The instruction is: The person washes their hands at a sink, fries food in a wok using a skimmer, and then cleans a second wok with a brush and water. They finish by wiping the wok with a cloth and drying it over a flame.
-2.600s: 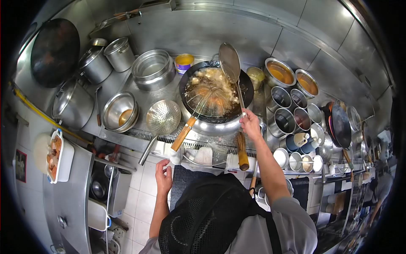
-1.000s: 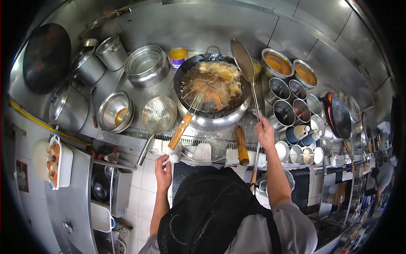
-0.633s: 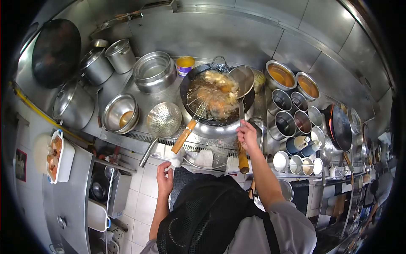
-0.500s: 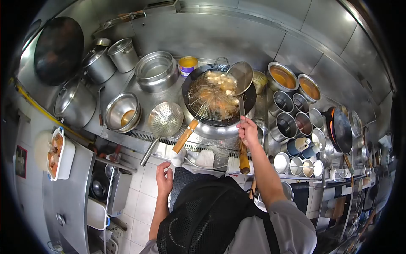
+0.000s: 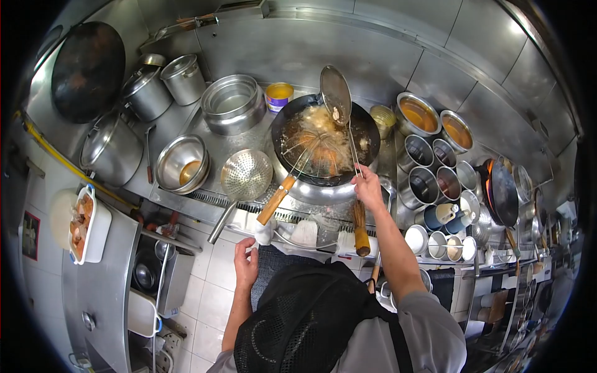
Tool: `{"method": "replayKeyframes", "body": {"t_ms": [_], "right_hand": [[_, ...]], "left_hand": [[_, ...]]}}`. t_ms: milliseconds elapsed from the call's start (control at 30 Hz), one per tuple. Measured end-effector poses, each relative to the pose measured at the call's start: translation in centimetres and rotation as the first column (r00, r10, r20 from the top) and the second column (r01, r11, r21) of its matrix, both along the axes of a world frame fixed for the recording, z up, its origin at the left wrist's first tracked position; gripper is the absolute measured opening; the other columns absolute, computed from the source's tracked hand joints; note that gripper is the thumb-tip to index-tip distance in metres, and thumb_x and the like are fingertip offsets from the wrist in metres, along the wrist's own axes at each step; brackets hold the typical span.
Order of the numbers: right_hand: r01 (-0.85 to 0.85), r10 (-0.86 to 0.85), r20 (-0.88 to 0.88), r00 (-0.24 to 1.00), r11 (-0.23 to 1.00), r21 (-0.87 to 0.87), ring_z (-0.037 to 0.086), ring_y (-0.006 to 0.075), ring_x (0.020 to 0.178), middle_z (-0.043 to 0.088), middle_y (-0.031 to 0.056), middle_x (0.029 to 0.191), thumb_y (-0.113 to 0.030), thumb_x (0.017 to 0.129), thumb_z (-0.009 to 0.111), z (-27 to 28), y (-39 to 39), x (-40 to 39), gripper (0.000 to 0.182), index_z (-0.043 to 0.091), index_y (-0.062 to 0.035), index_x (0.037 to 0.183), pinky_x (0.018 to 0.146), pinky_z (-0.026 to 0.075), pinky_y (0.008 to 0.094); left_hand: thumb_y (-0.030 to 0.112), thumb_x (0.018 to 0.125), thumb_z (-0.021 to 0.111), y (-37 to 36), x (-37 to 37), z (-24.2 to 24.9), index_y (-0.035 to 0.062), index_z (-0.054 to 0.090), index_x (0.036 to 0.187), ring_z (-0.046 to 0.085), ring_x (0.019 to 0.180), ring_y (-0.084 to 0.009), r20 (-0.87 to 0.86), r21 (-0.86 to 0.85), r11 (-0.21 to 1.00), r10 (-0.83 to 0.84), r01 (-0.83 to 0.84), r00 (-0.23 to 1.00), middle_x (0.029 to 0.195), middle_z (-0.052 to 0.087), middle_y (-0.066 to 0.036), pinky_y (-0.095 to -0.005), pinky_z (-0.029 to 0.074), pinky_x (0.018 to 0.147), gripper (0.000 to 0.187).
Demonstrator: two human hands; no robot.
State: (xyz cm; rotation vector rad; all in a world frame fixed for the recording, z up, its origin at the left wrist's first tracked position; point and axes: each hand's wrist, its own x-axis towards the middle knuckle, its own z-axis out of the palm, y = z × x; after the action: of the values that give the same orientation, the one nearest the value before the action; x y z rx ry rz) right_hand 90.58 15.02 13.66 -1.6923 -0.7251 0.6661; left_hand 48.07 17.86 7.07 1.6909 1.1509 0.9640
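My right hand (image 5: 368,188) grips the thin handle of a fine-mesh skimmer (image 5: 336,93), whose round head is tilted up over the far right of the wok (image 5: 372,133). A small bit of food clings to the mesh. Bubbling oil fills the wok, with pale pieces of food (image 5: 316,118) frying at the back. A wire spider strainer (image 5: 311,149) with a wooden handle rests across the wok's front left, orange-brown food showing beneath its wires. Near the stove's front edge, my left hand (image 5: 246,264) hangs with loosely bent fingers, holding nothing.
Left of the wok lie a perforated ladle (image 5: 247,175) and a steel bowl (image 5: 181,163). A bamboo brush (image 5: 361,230) lies at the front edge. Steel pots with amber liquid (image 5: 418,115) and several canisters stand right. A white tub (image 5: 91,230) sits on the left counter.
The mesh skimmer has swung up and slightly left, its head now tilted steeply above the oil. My right hand has shifted a little right. My left hand has barely moved.
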Motion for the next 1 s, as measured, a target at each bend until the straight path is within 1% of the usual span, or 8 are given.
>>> {"method": "replayKeyframes", "body": {"t_ms": [200,267,367,467,500,567,900,1000], "right_hand": [[-0.064,0.097,0.439,0.893,0.994,-0.088,0.063,0.015,0.06,0.07,0.0102,0.081,-0.006,0.085,0.052,-2.4,0.0,2.6,0.048,0.06,-0.0023,0.133,0.064,0.052,0.0316],[-0.02,-0.065,0.78,0.623,0.995,0.098,0.065,0.0197,0.064,0.071,0.0138,0.082,-0.006,0.085,0.052,-3.6,0.2,2.5,0.048,0.06,-0.0009,0.132,0.066,0.053,0.0339],[-0.048,0.049,0.164,0.985,0.999,-0.01,0.068,0.0293,0.071,0.071,0.0217,0.088,-0.005,0.085,0.053,-0.2,-0.5,0.6,0.047,0.06,0.0003,0.131,0.071,0.053,0.0375],[-0.084,0.074,-0.252,0.965,0.996,-0.029,0.068,0.0295,0.073,0.071,0.0214,0.087,-0.004,0.084,0.054,0.5,-0.7,1.5,0.047,0.06,-0.0005,0.131,0.071,0.053,0.0372],[-0.077,0.068,-0.254,0.965,0.997,-0.026,0.068,0.0295,0.073,0.071,0.0214,0.087,-0.004,0.084,0.054,0.1,-1.0,1.8,0.047,0.06,-0.0005,0.131,0.071,0.053,0.0372],[-0.076,0.124,0.423,0.898,0.989,-0.13,0.065,0.0196,0.07,0.07,0.013,0.079,-0.004,0.084,0.056,-0.4,-0.9,2.3,0.048,0.062,-0.0028,0.131,0.069,0.052,0.0338],[-0.149,0.171,0.148,0.974,0.978,-0.145,0.07,0.0339,0.086,0.072,0.0226,0.094,-0.008,0.081,0.057,0.5,-0.6,1.9,0.05,0.061,-0.0009,0.13,0.08,0.052,0.0374],[-0.002,0.039,0.457,0.889,0.997,-0.081,0.069,0.033,0.085,0.071,0.0166,0.087,-0.006,0.082,0.057,-0.5,-1.9,2.5,0.05,0.061,-0.0031,0.131,0.081,0.052,0.0381]], "left_hand": [[0.0,0.093,0.058,0.2,0.1,-0.2,0.0038,0.06,0.119,0.059,0.113,-0.0249,-0.019,-0.002,1.0,-0.024,0.024,1.0,0.124,0.057,-0.013,-0.0342,0.056,0.087,0.026],[0.001,0.093,0.059,0.3,0.4,-0.2,0.0044,0.061,0.117,0.059,0.113,-0.0224,-0.012,-0.008,1.0,-0.018,0.018,1.0,0.122,0.057,-0.01,-0.0341,0.055,0.087,0.024],[0.002,0.094,0.059,0.4,0.6,-0.6,0.005,0.062,0.117,0.058,0.112,-0.0197,0.0,-0.013,1.0,-0.016,0.016,1.0,0.121,0.058,-0.008,-0.0338,0.054,0.087,0.023],[0.002,0.094,0.059,0.9,0.9,-0.9,0.0051,0.061,0.117,0.058,0.112,-0.0194,-0.003,-0.01,0.999,-0.037,0.037,0.999,0.121,0.058,-0.008,-0.0333,0.054,0.087,0.024],[0.003,0.094,0.059,0.9,0.9,-0.9,0.0051,0.061,0.118,0.058,0.112,-0.0192,-0.01,-0.012,0.999,-0.041,0.041,0.999,0.121,0.057,-0.008,-0.0331,0.054,0.087,0.024],[0.003,0.094,0.059,1.0,1.1,-0.7,0.0051,0.061,0.118,0.058,0.113,-0.0192,-0.008,-0.011,0.999,-0.043,0.043,0.999,0.122,0.057,-0.008,-0.0331,0.054,0.087,0.024],[0.002,0.094,0.058,1.3,1.3,-0.6,0.003,0.059,0.118,0.059,0.114,-0.0255,-0.032,0.014,0.998,-0.063,0.064,0.997,0.124,0.057,-0.013,-0.034,0.056,0.084,0.024],[0.002,0.094,0.059,1.4,1.3,-0.5,0.003,0.059,0.118,0.059,0.114,-0.0263,-0.012,0.026,0.999,-0.045,0.045,0.999,0.124,0.057,-0.014,-0.035,0.056,0.085,0.024]]}}
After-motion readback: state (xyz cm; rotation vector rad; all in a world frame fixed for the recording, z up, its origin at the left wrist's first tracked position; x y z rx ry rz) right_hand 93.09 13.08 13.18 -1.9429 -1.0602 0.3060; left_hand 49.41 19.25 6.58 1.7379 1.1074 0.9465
